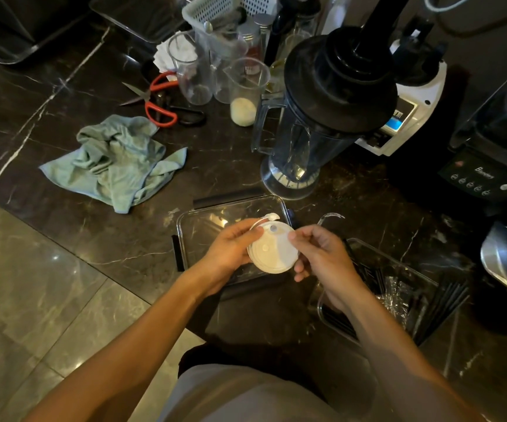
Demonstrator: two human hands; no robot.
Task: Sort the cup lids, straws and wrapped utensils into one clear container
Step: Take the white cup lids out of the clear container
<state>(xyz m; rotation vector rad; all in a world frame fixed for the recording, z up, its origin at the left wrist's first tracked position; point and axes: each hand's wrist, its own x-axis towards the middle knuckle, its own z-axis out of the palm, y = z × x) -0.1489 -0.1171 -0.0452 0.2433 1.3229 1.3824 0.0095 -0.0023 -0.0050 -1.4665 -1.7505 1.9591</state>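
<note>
Both hands hold a stack of white cup lids [272, 252] over a clear container [203, 226] on the dark counter [63, 95]. The left hand [230, 248] grips the stack's left edge. The right hand [319, 254] pinches the right edge with its fingertips. The lids look light, thin and bendy, and likely a bit slippery, so holding them by the rim on both sides seems safest. Black straws [447, 303] lie in another clear bin [398, 263] to the right.
</note>
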